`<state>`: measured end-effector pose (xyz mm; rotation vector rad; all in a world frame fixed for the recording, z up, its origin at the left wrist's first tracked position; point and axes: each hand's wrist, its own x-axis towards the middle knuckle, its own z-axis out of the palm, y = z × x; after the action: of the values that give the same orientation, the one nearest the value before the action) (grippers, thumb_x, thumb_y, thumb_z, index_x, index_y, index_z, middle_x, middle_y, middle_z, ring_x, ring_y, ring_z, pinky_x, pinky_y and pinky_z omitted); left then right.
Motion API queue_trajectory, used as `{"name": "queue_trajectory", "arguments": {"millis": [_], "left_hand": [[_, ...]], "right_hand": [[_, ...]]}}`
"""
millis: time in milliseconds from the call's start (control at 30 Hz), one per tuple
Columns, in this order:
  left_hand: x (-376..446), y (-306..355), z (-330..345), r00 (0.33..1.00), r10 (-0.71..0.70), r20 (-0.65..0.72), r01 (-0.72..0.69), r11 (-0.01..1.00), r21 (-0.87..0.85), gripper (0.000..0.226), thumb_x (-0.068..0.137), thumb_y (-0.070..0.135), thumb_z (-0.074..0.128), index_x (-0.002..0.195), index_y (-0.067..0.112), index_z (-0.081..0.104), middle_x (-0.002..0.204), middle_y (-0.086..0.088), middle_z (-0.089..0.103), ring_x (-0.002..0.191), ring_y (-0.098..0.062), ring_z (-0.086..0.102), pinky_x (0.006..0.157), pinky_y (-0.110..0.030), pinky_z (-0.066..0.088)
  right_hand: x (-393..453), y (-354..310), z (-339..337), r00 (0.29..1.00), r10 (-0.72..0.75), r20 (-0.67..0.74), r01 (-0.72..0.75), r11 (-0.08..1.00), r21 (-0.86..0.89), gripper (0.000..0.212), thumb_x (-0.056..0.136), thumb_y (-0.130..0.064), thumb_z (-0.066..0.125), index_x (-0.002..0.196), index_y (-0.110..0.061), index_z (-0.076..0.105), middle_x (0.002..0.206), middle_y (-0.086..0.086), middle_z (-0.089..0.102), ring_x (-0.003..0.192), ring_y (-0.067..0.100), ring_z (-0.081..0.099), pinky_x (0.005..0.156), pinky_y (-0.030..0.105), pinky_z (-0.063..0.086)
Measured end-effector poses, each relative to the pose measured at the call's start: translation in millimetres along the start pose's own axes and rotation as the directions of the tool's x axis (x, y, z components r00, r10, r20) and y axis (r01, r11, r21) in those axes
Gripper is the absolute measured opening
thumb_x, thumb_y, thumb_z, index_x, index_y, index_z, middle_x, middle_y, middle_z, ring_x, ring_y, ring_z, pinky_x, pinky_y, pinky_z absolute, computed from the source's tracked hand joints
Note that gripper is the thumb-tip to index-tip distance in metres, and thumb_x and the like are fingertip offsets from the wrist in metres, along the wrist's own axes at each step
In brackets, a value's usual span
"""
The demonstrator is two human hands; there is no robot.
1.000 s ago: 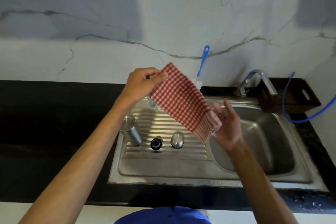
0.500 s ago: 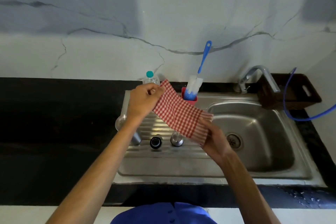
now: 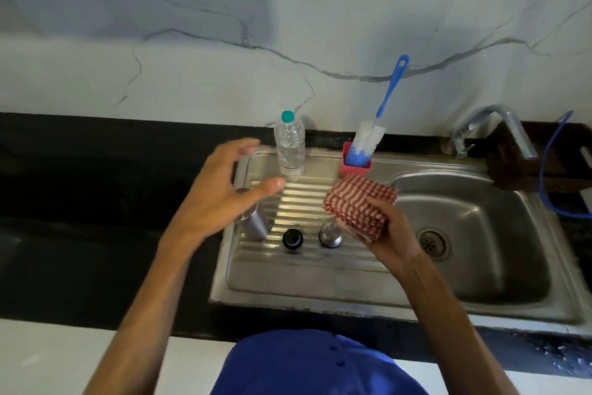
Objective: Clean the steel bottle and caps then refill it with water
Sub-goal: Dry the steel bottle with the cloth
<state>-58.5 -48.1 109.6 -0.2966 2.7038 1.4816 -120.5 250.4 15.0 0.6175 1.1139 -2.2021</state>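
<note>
The steel bottle (image 3: 254, 224) stands on the left of the ribbed drainboard (image 3: 307, 269), partly hidden by my left hand (image 3: 224, 192). That hand hovers just above it, open, fingers spread. A black cap (image 3: 292, 238) and a steel cap (image 3: 330, 233) sit on the drainboard to the bottle's right. My right hand (image 3: 389, 234) is shut on a bunched red checked cloth (image 3: 358, 204), held just above and right of the steel cap.
A clear plastic water bottle (image 3: 290, 146) with a teal cap stands at the back of the drainboard. A blue bottle brush (image 3: 373, 132) leans in a pink holder (image 3: 354, 167). The sink basin (image 3: 474, 234), tap (image 3: 490, 128) and a blue hose (image 3: 551, 176) lie right. Black counter (image 3: 96, 202) surrounds.
My left hand let go of the cloth and moved left over the steel bottle. My right hand gathered the spread cloth into a bunch.
</note>
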Motion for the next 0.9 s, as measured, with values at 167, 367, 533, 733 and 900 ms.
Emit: {"name": "queue_trajectory", "arguments": {"millis": [167, 367, 533, 733, 900], "left_hand": [[-26, -93, 17, 0.992, -0.127, 0.016, 0.127, 0.963, -0.238, 0.155, 0.034, 0.063, 0.101, 0.157, 0.054, 0.007, 0.168, 0.018, 0.017, 0.155, -0.009, 0.022, 0.128, -0.048, 0.022], [-18, -113, 65, 0.960, -0.222, -0.170, 0.146, 0.915, -0.375, 0.090, 0.057, 0.040, 0.101, 0.134, 0.040, 0.056, 0.129, 0.012, 0.067, 0.122, -0.010, 0.065, 0.110, -0.051, 0.051], [9, -46, 38, 0.931, -0.144, -0.336, -0.021, 0.896, -0.443, 0.066, 0.076, 0.035, 0.090, 0.133, 0.027, 0.060, 0.126, 0.009, 0.069, 0.116, -0.014, 0.069, 0.099, -0.040, 0.059], [27, 59, 88, 0.930, -0.114, -0.350, -0.147, 0.756, -0.638, 0.061, 0.080, 0.055, 0.074, 0.130, 0.025, 0.059, 0.100, 0.011, 0.071, 0.093, -0.007, 0.072, 0.078, -0.022, 0.057], [33, 118, 206, 0.970, -0.122, -0.208, -0.032, 0.792, -0.610, 0.056, 0.081, 0.069, 0.069, 0.118, 0.028, 0.059, 0.110, 0.013, 0.071, 0.106, -0.007, 0.068, 0.094, -0.034, 0.051]], "right_hand": [[-1, 1, -19, 0.991, 0.014, -0.134, -0.016, 1.000, -0.011, 0.036, 0.094, -0.010, 0.058, 0.129, -0.003, 0.057, 0.125, 0.023, 0.069, 0.122, 0.042, 0.062, 0.106, 0.055, 0.049], [-15, 0, -37, 0.968, -0.009, -0.249, -0.013, 0.996, -0.087, 0.034, 0.092, -0.009, 0.060, 0.125, -0.002, 0.060, 0.118, 0.020, 0.073, 0.111, 0.036, 0.068, 0.096, 0.045, 0.055], [-25, -14, -42, 0.965, -0.074, -0.251, 0.045, 0.992, -0.120, 0.034, 0.091, -0.007, 0.060, 0.125, -0.002, 0.061, 0.111, 0.017, 0.075, 0.103, 0.032, 0.070, 0.073, 0.038, 0.063], [-51, -40, -46, 0.924, -0.343, -0.168, 0.281, 0.908, -0.310, 0.025, 0.096, -0.012, 0.058, 0.119, -0.017, 0.065, 0.113, 0.007, 0.074, 0.101, 0.024, 0.070, 0.076, 0.035, 0.056], [-93, -52, -34, 0.793, -0.577, 0.194, 0.566, 0.581, -0.585, 0.034, 0.100, -0.017, 0.061, 0.134, -0.024, 0.061, 0.131, -0.010, 0.068, 0.118, 0.010, 0.063, 0.090, 0.017, 0.052]]}}
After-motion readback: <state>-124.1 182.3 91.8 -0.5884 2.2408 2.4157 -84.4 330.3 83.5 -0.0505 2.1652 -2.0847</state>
